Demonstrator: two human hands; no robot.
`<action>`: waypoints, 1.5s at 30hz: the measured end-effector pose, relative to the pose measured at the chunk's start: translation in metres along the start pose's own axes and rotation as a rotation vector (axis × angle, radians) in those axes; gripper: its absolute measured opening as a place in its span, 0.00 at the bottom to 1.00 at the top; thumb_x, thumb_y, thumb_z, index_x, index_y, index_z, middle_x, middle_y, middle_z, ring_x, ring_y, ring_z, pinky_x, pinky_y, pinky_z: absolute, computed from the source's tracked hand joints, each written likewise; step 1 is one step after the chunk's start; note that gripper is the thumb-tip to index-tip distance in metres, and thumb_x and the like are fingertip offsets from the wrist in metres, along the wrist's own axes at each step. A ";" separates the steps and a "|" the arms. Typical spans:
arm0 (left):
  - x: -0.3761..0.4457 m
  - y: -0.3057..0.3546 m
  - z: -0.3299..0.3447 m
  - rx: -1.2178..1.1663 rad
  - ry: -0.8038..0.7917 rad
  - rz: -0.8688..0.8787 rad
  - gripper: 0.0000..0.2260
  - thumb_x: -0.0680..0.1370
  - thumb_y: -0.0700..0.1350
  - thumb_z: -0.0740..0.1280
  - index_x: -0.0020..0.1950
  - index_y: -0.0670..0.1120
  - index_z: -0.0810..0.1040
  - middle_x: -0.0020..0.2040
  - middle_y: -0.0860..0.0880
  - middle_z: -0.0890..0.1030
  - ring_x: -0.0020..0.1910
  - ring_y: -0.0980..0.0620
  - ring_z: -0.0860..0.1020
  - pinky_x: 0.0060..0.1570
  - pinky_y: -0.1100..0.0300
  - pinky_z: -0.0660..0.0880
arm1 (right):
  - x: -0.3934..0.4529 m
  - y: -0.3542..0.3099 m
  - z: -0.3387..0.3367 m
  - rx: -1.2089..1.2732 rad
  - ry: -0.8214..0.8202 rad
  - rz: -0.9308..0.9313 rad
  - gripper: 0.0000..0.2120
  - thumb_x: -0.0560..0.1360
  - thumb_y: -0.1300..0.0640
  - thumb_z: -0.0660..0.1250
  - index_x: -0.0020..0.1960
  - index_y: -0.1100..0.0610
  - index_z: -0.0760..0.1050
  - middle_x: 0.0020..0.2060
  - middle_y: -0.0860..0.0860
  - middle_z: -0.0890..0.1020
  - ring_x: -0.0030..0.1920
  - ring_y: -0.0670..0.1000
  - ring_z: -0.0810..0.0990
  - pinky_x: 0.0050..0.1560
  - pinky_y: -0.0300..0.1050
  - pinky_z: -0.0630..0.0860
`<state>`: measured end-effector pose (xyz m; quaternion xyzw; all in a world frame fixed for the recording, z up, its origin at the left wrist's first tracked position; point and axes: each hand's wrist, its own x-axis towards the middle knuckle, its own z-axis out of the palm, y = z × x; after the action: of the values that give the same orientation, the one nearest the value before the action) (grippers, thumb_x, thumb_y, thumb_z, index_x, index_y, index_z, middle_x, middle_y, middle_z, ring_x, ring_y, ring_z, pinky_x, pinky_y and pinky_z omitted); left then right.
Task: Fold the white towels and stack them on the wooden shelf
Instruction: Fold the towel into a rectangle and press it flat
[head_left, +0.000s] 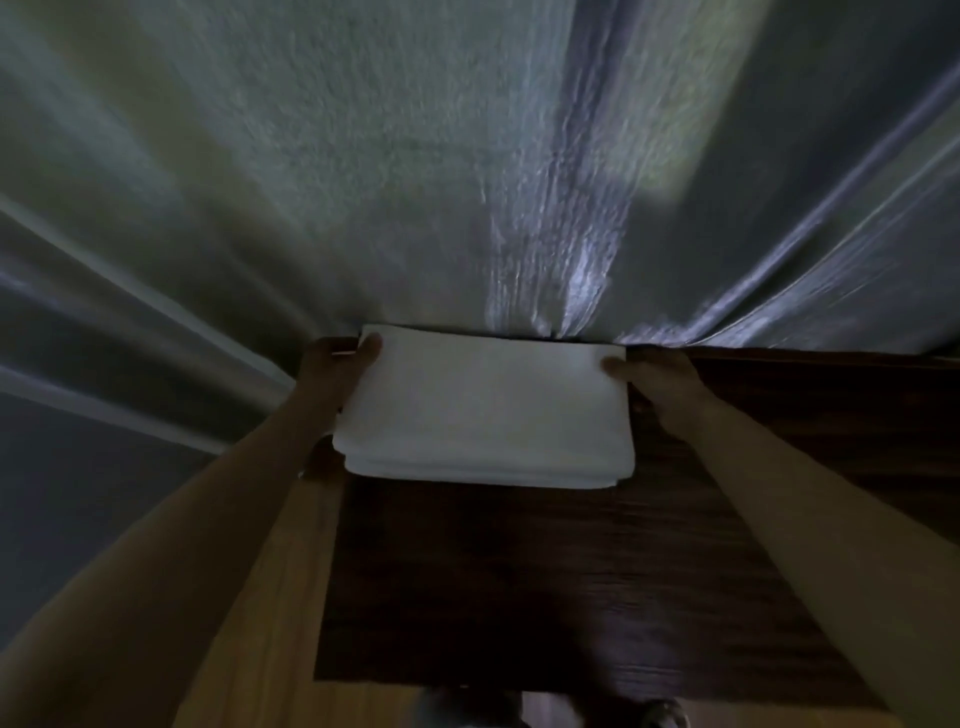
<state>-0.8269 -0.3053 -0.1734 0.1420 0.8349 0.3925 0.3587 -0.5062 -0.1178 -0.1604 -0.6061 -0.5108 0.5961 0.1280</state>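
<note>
A folded white towel (483, 410) lies flat on the dark wooden shelf (571, 582), at its far left corner against the wall. It shows several layers along its near edge. My left hand (337, 366) grips the towel's left side, thumb on top and fingers under or beside it. My right hand (654, 382) holds the towel's right side, thumb resting on the top edge. Both forearms reach in from the bottom corners of the view.
A pale textured wall (415, 156) rises straight behind the shelf, blurred by motion. Lighter wood flooring (260, 623) shows below to the left of the shelf. The scene is dim.
</note>
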 end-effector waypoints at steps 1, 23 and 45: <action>0.001 -0.004 0.005 0.043 0.042 0.013 0.20 0.78 0.59 0.69 0.59 0.44 0.79 0.55 0.46 0.80 0.52 0.46 0.77 0.54 0.51 0.75 | 0.001 0.004 0.003 0.032 0.019 0.017 0.15 0.76 0.60 0.75 0.61 0.63 0.81 0.58 0.59 0.84 0.58 0.61 0.83 0.60 0.60 0.79; -0.051 -0.065 0.020 0.577 0.198 0.107 0.20 0.83 0.61 0.57 0.59 0.43 0.67 0.46 0.42 0.80 0.38 0.47 0.78 0.39 0.50 0.76 | -0.028 0.075 0.030 -0.507 0.169 -0.144 0.15 0.84 0.47 0.61 0.57 0.58 0.63 0.42 0.55 0.76 0.44 0.62 0.81 0.42 0.49 0.75; -0.018 -0.059 0.060 1.086 -0.206 0.934 0.53 0.66 0.83 0.54 0.83 0.56 0.43 0.83 0.45 0.43 0.81 0.37 0.41 0.76 0.32 0.48 | 0.002 0.077 0.077 -1.296 -0.156 -0.990 0.47 0.73 0.22 0.54 0.84 0.45 0.47 0.84 0.54 0.47 0.82 0.64 0.43 0.78 0.69 0.46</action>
<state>-0.7696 -0.3200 -0.2355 0.6782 0.7264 0.0190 0.1092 -0.5367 -0.1855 -0.2403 -0.2208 -0.9698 0.0975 -0.0354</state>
